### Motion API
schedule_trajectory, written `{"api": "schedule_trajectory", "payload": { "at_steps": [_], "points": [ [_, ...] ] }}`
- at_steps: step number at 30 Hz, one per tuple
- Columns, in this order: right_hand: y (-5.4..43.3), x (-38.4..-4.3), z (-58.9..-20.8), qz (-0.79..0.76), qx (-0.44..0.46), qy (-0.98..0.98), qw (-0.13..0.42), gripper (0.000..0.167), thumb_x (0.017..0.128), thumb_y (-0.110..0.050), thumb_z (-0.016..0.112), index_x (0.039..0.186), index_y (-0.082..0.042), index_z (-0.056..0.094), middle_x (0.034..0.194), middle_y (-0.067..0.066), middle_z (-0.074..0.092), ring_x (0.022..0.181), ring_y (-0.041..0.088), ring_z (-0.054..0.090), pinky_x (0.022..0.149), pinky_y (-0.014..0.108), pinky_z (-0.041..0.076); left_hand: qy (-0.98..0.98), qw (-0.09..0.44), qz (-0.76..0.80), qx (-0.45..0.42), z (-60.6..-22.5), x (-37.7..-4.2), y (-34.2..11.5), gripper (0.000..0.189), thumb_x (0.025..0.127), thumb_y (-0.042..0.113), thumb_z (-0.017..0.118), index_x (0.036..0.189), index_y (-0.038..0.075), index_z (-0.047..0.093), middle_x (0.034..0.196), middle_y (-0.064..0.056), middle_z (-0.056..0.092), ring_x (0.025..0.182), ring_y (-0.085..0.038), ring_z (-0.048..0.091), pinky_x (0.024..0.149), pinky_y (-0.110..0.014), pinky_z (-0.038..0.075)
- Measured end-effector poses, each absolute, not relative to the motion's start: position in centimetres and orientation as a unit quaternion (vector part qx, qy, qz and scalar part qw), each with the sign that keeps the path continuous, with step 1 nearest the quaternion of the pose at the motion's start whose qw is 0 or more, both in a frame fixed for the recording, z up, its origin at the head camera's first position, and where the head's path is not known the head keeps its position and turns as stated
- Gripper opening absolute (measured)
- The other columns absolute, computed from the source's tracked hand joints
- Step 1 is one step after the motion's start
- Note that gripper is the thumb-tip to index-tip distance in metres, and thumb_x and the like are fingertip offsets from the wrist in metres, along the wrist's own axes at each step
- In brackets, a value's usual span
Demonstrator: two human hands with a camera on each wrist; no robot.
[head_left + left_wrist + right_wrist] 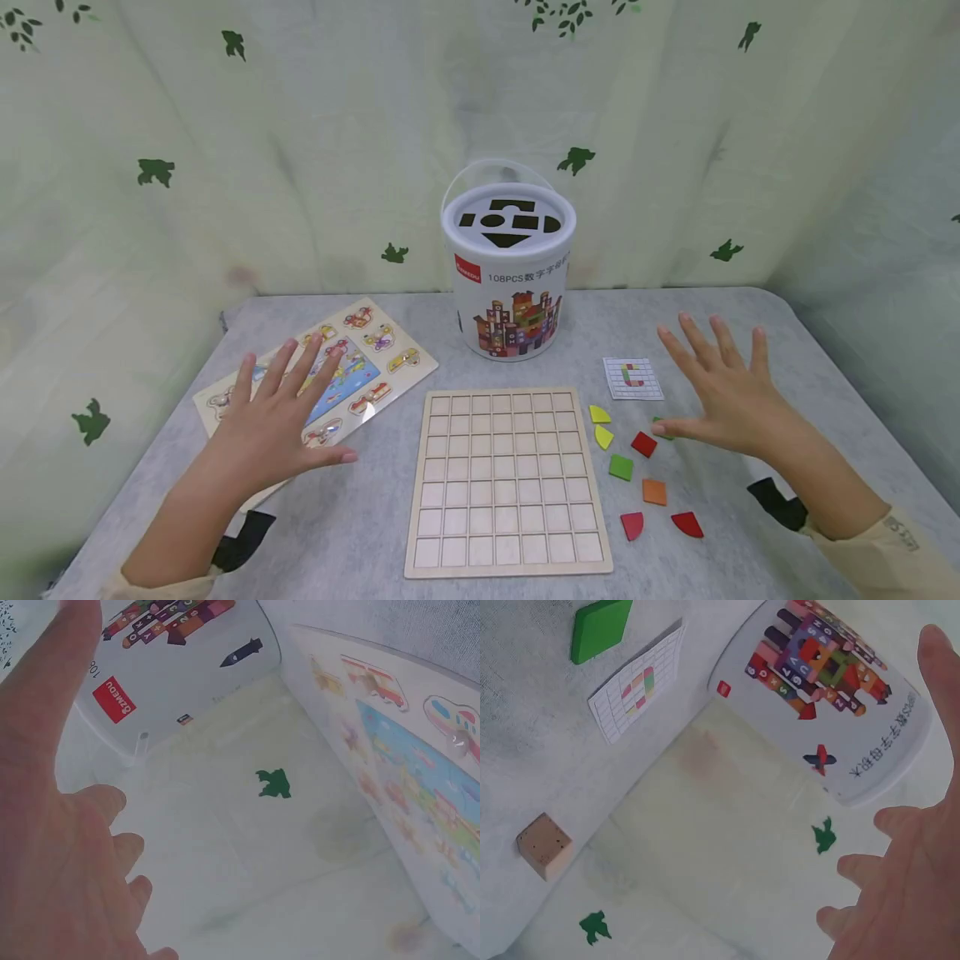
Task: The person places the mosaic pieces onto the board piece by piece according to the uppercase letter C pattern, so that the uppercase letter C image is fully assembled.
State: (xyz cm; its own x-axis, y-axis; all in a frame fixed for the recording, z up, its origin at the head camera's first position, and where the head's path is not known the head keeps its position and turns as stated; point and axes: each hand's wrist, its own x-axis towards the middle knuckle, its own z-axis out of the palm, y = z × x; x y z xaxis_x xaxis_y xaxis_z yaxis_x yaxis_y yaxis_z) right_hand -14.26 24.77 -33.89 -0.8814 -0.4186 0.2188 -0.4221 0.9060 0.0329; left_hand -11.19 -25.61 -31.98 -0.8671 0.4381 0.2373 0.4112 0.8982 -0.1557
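Observation:
My left hand (272,425) is spread with straight fingers above a wooden picture puzzle board (386,388), holding nothing. Spread likewise, my right hand (731,400) hovers on the right side, beside a small pattern card (632,379). Its thumb partly covers a green piece (663,429). Between the hands lies a square wooden grid board (510,483), its cells bare. Along its right edge are yellow quarter-circles (603,436), a red square (643,444), a green square (621,467), an orange square (654,492) and red quarter-circles (687,524).
A white bucket (510,275) with shape cutouts in its lid stands at the back middle of the grey table (345,533). In the right wrist view a small wooden block (544,846) sits near the table's edge. A curtain (315,150) with green leaf shapes hangs behind.

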Motion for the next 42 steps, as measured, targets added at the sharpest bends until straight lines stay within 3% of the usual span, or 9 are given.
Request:
{"api": "schedule_trajectory", "payload": {
  "at_steps": [8, 11, 14, 17, 21, 25, 29, 36, 42],
  "points": [
    [24.1, -14.4, -34.6, 0.077, 0.252, -0.956, 0.130, 0.117, 0.061, -0.054, 0.075, 0.146, -0.018, 0.003, 0.146, 0.017, 0.010, 0.130, 0.043, 0.003, 0.095, 0.063, -0.011, -0.939, 0.188, -0.004, -0.289, -33.5, -11.4, -25.2, 0.106, 0.070, 0.073, 0.050, 0.145, 0.009, 0.012, 0.150, -0.010, 0.006, 0.134, -0.031, 0.008, 0.104, -0.050, 0.005],
    [23.5, -14.4, -35.1, 0.124, 0.261, -0.950, 0.117, 0.112, 0.061, -0.046, 0.078, 0.145, -0.013, 0.012, 0.144, 0.019, 0.017, 0.128, 0.043, 0.013, 0.097, 0.062, -0.003, -0.926, 0.209, -0.043, -0.313, -34.8, -11.3, -24.5, 0.102, 0.073, 0.073, 0.045, 0.144, 0.004, 0.016, 0.149, -0.012, 0.010, 0.132, -0.032, 0.014, 0.105, -0.046, 0.010],
    [22.8, -14.3, -35.9, 0.161, 0.258, -0.949, 0.082, 0.105, 0.064, -0.041, 0.079, 0.143, -0.009, 0.019, 0.142, 0.018, 0.023, 0.125, 0.040, 0.021, 0.098, 0.062, 0.005, -0.921, 0.208, -0.095, -0.316, -36.3, -11.0, -23.4, 0.100, 0.075, 0.068, 0.049, 0.143, 0.003, 0.017, 0.148, -0.012, 0.014, 0.130, -0.033, 0.020, 0.105, -0.040, 0.014],
    [22.2, -14.1, -36.8, 0.207, 0.251, -0.945, 0.036, 0.096, 0.068, -0.034, 0.078, 0.142, -0.008, 0.023, 0.140, 0.017, 0.030, 0.124, 0.036, 0.028, 0.098, 0.057, 0.018, -0.929, 0.178, -0.141, -0.293, -37.7, -10.5, -22.2, 0.100, 0.074, 0.061, 0.059, 0.145, 0.007, 0.013, 0.148, -0.009, 0.015, 0.129, -0.032, 0.024, 0.104, -0.040, 0.019],
    [21.5, -13.8, -38.0, 0.282, 0.243, -0.927, -0.033, 0.084, 0.073, -0.024, 0.076, 0.141, -0.009, 0.028, 0.137, 0.014, 0.036, 0.119, 0.034, 0.038, 0.090, 0.052, 0.037, -0.939, 0.112, -0.200, -0.256, -39.6, -9.8, -20.8, 0.098, 0.075, 0.050, 0.066, 0.145, 0.010, 0.010, 0.147, -0.011, 0.016, 0.129, -0.033, 0.023, 0.100, -0.047, 0.025],
    [21.1, -13.9, -39.3, 0.337, 0.231, -0.908, -0.095, 0.073, 0.078, -0.020, 0.071, 0.139, -0.010, 0.032, 0.136, 0.011, 0.038, 0.112, 0.030, 0.046, 0.085, 0.047, 0.043, -0.933, 0.024, -0.289, -0.215, -41.4, -9.3, -19.9, 0.091, 0.079, 0.043, 0.066, 0.145, 0.008, 0.014, 0.145, -0.015, 0.021, 0.130, -0.032, 0.021, 0.101, -0.049, 0.022],
    [21.1, -14.2, -40.7, 0.370, 0.243, -0.890, -0.114, 0.061, 0.081, -0.016, 0.067, 0.135, -0.008, 0.039, 0.131, 0.008, 0.045, 0.106, 0.026, 0.051, 0.081, 0.040, 0.046, -0.920, -0.044, -0.348, -0.176, -42.6, -9.2, -19.4, 0.085, 0.080, 0.043, 0.065, 0.143, 0.008, 0.021, 0.144, -0.013, 0.026, 0.130, -0.031, 0.021, 0.102, -0.049, 0.020],
    [21.2, -15.0, -42.6, 0.380, 0.261, -0.880, -0.115, 0.036, 0.085, -0.012, 0.062, 0.121, -0.014, 0.056, 0.110, 0.000, 0.056, 0.088, 0.015, 0.051, 0.072, 0.026, 0.046, -0.910, -0.062, -0.363, -0.190, -43.8, -9.4, -19.8, 0.074, 0.080, 0.039, 0.066, 0.139, 0.009, 0.033, 0.141, -0.007, 0.032, 0.129, -0.027, 0.025, 0.100, -0.048, 0.024],
    [21.3, -15.4, -43.2, 0.356, 0.258, -0.893, -0.099, 0.032, 0.084, -0.006, 0.063, 0.114, -0.014, 0.060, 0.093, -0.005, 0.052, 0.078, 0.013, 0.048, 0.065, 0.023, 0.044, -0.905, -0.047, -0.364, -0.213, -44.3, -9.6, -20.3, 0.072, 0.080, 0.040, 0.065, 0.138, 0.009, 0.036, 0.141, -0.006, 0.033, 0.128, -0.029, 0.026, 0.098, -0.050, 0.027]
  ]
}}
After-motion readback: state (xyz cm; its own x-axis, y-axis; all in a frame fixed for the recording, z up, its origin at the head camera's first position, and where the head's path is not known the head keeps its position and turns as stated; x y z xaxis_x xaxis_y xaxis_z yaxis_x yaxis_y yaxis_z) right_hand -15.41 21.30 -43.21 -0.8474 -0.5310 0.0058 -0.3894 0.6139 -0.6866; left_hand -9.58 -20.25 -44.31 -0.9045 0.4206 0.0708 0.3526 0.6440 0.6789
